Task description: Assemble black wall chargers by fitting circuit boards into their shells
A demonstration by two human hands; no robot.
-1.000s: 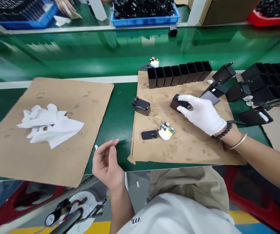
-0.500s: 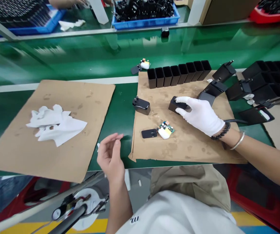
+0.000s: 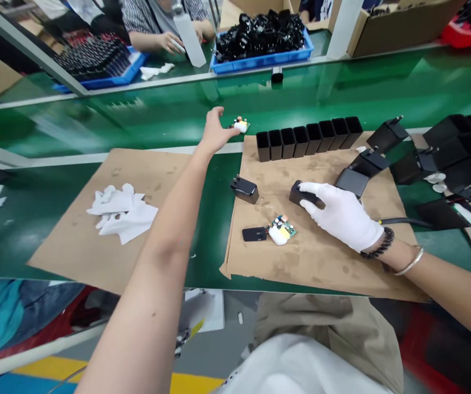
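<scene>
My left hand (image 3: 214,130) is bare and stretched far out over the green belt. Its fingers are apart and reach a small circuit board with a white part (image 3: 240,125). My right hand (image 3: 342,213) wears a white glove and rests on the right cardboard sheet (image 3: 321,257), its fingers closed on a black charger housing (image 3: 298,193). A finished black plug adapter (image 3: 244,189) lies left of it. In front of it lie a black cover piece (image 3: 254,234) and a second circuit board with a white part (image 3: 281,229).
A row of open black housings (image 3: 309,137) stands at the back of the right sheet, more black housings (image 3: 449,158) lie to the right. A white cloth (image 3: 120,210) lies on the left cardboard (image 3: 75,257). Across the belt, another person's hand (image 3: 170,41) and blue trays (image 3: 260,38).
My left hand has gone from near the table's front edge far forward to the small board on the belt. The right hand stays on the black housing. The view has tilted up.
</scene>
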